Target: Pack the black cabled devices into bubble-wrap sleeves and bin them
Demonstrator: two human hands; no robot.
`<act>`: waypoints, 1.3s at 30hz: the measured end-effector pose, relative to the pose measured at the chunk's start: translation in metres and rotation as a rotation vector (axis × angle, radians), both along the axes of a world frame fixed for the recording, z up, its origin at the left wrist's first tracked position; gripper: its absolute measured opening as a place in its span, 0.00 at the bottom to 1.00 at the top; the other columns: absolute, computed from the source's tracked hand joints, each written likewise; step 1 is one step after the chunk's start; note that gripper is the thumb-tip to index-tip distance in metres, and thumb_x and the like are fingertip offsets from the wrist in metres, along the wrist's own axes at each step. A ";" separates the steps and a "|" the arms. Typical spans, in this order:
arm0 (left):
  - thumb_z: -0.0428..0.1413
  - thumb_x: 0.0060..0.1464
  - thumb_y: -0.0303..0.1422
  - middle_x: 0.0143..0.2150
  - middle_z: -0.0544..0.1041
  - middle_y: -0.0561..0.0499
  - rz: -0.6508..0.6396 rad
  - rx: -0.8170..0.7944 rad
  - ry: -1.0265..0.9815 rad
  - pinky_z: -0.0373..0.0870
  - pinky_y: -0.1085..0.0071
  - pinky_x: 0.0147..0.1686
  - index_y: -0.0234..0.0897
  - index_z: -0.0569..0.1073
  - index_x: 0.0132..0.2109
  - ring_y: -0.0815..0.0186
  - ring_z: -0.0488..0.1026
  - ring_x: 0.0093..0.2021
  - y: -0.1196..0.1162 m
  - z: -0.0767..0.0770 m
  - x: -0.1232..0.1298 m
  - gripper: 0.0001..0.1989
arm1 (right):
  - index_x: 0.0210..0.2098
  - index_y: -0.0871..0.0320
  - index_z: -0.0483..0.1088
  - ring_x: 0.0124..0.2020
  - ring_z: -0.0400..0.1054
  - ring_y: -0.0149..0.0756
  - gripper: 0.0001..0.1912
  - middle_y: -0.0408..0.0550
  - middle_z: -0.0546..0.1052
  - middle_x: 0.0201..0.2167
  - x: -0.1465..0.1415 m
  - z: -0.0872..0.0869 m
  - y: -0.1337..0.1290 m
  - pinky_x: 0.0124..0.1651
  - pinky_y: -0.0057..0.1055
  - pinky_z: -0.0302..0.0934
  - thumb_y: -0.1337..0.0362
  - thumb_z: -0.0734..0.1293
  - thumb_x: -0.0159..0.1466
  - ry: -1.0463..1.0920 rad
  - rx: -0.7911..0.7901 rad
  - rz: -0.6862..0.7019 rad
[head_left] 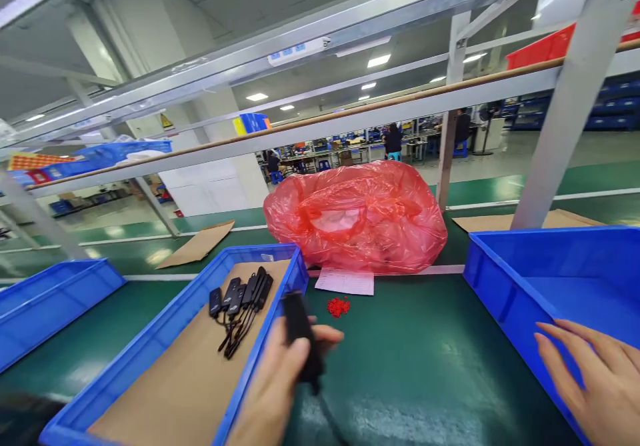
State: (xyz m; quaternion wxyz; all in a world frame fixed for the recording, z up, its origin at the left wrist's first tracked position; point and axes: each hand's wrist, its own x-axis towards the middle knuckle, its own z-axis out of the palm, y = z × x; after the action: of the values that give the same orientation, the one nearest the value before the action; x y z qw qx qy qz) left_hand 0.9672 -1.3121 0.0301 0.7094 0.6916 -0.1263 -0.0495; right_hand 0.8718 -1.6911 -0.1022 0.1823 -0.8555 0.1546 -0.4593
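Note:
In the head view my left hand (pixel 283 369) grips a small black box-shaped device (pixel 301 336), and a black cable (pixel 327 413) trails from its lower end. Both are blurred by motion, just right of a blue tray (pixel 175 319). Several similar black devices with cables (pixel 247 299) lie on brown cardboard inside that tray. My right hand (pixel 593 369), fingers spread and holding nothing, is at the near left wall of a blue bin (pixel 515 293) on the right. Whether it touches the bin I cannot tell.
A small pile of red pieces (pixel 339 307) lies on the green table (pixel 400 366), before a paper sheet (pixel 345 281). Behind them sits a large red plastic bag (pixel 355 219). Another blue bin (pixel 55 299) stands left. A metal shelf frame (pixel 565 93) crosses above.

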 end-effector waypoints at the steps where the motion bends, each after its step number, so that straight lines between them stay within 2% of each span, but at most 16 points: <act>1: 0.60 0.56 0.54 0.52 0.83 0.42 -0.125 -0.060 0.049 0.65 0.56 0.61 0.39 0.74 0.53 0.49 0.75 0.57 -0.030 -0.014 -0.003 0.27 | 0.43 0.44 0.76 0.48 0.72 0.68 0.19 0.59 0.79 0.44 0.005 0.007 0.017 0.52 0.65 0.62 0.44 0.58 0.68 -0.036 0.028 0.081; 3: 0.57 0.61 0.52 0.53 0.82 0.40 -0.281 -0.166 0.063 0.61 0.54 0.65 0.37 0.71 0.54 0.50 0.74 0.59 -0.079 -0.036 -0.002 0.25 | 0.43 0.43 0.76 0.42 0.77 0.51 0.16 0.49 0.81 0.41 0.016 0.021 0.057 0.45 0.45 0.72 0.45 0.61 0.69 -0.013 0.066 0.284; 4: 0.55 0.63 0.51 0.53 0.82 0.40 -0.320 -0.199 0.049 0.59 0.55 0.66 0.37 0.70 0.54 0.52 0.73 0.61 -0.096 -0.044 0.000 0.24 | 0.43 0.45 0.76 0.40 0.78 0.45 0.15 0.47 0.82 0.40 0.023 0.027 0.077 0.42 0.38 0.73 0.45 0.63 0.69 0.080 0.184 0.497; 6: 0.53 0.65 0.50 0.54 0.81 0.40 -0.363 -0.232 0.044 0.63 0.58 0.62 0.37 0.69 0.54 0.54 0.74 0.60 -0.117 -0.053 0.004 0.22 | 0.38 0.49 0.76 0.36 0.77 0.42 0.21 0.47 0.81 0.36 0.038 0.036 0.111 0.39 0.32 0.72 0.42 0.61 0.69 0.227 0.400 0.763; 8: 0.54 0.64 0.51 0.55 0.80 0.39 -0.380 -0.235 0.079 0.70 0.63 0.47 0.37 0.68 0.53 0.55 0.77 0.53 -0.124 -0.057 0.006 0.23 | 0.32 0.53 0.74 0.33 0.73 0.41 0.27 0.48 0.79 0.31 0.052 0.041 0.129 0.38 0.32 0.70 0.38 0.59 0.68 0.308 0.576 0.858; 10: 0.55 0.63 0.52 0.55 0.80 0.39 -0.357 -0.231 0.115 0.68 0.67 0.38 0.37 0.68 0.53 0.56 0.78 0.49 -0.123 -0.059 0.011 0.24 | 0.28 0.54 0.71 0.31 0.70 0.40 0.30 0.47 0.76 0.28 0.061 0.041 0.135 0.35 0.31 0.67 0.34 0.59 0.66 0.349 0.670 0.852; 11: 0.55 0.63 0.52 0.54 0.81 0.40 -0.325 -0.231 0.116 0.68 0.66 0.39 0.37 0.68 0.52 0.55 0.78 0.50 -0.121 -0.059 0.014 0.23 | 0.27 0.54 0.69 0.30 0.68 0.40 0.31 0.47 0.75 0.27 0.064 0.039 0.135 0.35 0.31 0.65 0.34 0.59 0.66 0.389 0.689 0.859; 14: 0.51 0.67 0.48 0.53 0.81 0.42 -0.210 -0.235 0.071 0.63 0.63 0.56 0.37 0.70 0.54 0.56 0.73 0.58 -0.113 -0.058 0.027 0.19 | 0.24 0.53 0.67 0.30 0.68 0.40 0.30 0.46 0.75 0.25 0.064 0.028 0.131 0.39 0.33 0.65 0.35 0.59 0.66 0.568 0.654 0.913; 17: 0.50 0.68 0.47 0.54 0.80 0.43 -0.160 -0.225 0.035 0.60 0.63 0.61 0.38 0.71 0.55 0.57 0.72 0.60 -0.109 -0.058 0.036 0.20 | 0.31 0.51 0.73 0.40 0.73 0.45 0.24 0.49 0.80 0.37 0.063 0.022 0.129 0.48 0.36 0.68 0.37 0.63 0.63 0.598 0.631 0.906; 19: 0.52 0.66 0.51 0.55 0.80 0.43 -0.177 -0.229 0.071 0.67 0.65 0.53 0.39 0.71 0.54 0.57 0.75 0.54 -0.110 -0.061 0.036 0.22 | 0.37 0.49 0.76 0.47 0.74 0.48 0.26 0.50 0.80 0.44 0.066 0.025 0.129 0.52 0.36 0.68 0.35 0.64 0.61 0.547 0.685 0.882; 20: 0.53 0.64 0.53 0.56 0.80 0.42 -0.195 -0.241 0.103 0.70 0.66 0.47 0.40 0.71 0.54 0.59 0.77 0.48 -0.111 -0.063 0.035 0.23 | 0.37 0.49 0.76 0.45 0.74 0.47 0.28 0.51 0.80 0.43 0.068 0.028 0.130 0.51 0.36 0.68 0.33 0.62 0.61 0.540 0.718 0.886; 22: 0.56 0.61 0.56 0.56 0.80 0.41 -0.220 -0.279 0.166 0.71 0.68 0.38 0.40 0.70 0.52 0.62 0.78 0.39 -0.114 -0.069 0.032 0.25 | 0.33 0.50 0.74 0.35 0.73 0.44 0.33 0.49 0.78 0.31 0.074 0.036 0.130 0.43 0.35 0.69 0.28 0.57 0.62 0.573 0.771 0.909; 25: 0.58 0.59 0.56 0.54 0.81 0.39 -0.186 -0.354 0.176 0.72 0.63 0.51 0.40 0.70 0.54 0.57 0.79 0.47 -0.114 -0.079 0.030 0.28 | 0.28 0.51 0.73 0.22 0.62 0.37 0.39 0.44 0.67 0.18 0.081 0.044 0.125 0.30 0.33 0.65 0.24 0.55 0.59 0.632 0.854 0.925; 28: 0.60 0.57 0.56 0.51 0.82 0.38 -0.153 -0.396 0.164 0.68 0.56 0.60 0.38 0.72 0.57 0.51 0.78 0.54 -0.109 -0.085 0.029 0.31 | 0.26 0.51 0.73 0.18 0.56 0.35 0.39 0.43 0.65 0.18 0.085 0.043 0.115 0.23 0.33 0.61 0.22 0.58 0.54 0.612 0.940 0.845; 33: 0.60 0.55 0.59 0.49 0.82 0.37 -0.094 -0.349 0.199 0.74 0.55 0.53 0.37 0.76 0.55 0.48 0.81 0.47 -0.100 -0.093 0.024 0.33 | 0.20 0.47 0.70 0.15 0.55 0.38 0.33 0.46 0.62 0.16 0.087 0.046 0.100 0.16 0.35 0.59 0.24 0.65 0.49 0.595 1.027 0.740; 39: 0.60 0.54 0.59 0.47 0.82 0.38 -0.069 -0.335 0.222 0.76 0.55 0.52 0.37 0.74 0.58 0.48 0.81 0.46 -0.094 -0.095 0.023 0.35 | 0.18 0.44 0.70 0.16 0.57 0.42 0.28 0.49 0.62 0.16 0.090 0.051 0.106 0.15 0.38 0.59 0.28 0.67 0.49 0.532 1.012 0.761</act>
State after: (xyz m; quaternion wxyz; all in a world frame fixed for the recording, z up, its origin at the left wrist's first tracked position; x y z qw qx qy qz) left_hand 0.9897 -1.4058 -0.0649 0.8220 0.5494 -0.0776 -0.1281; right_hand 0.9622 -1.5852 -0.0510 0.6641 -0.7435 0.0784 -0.0089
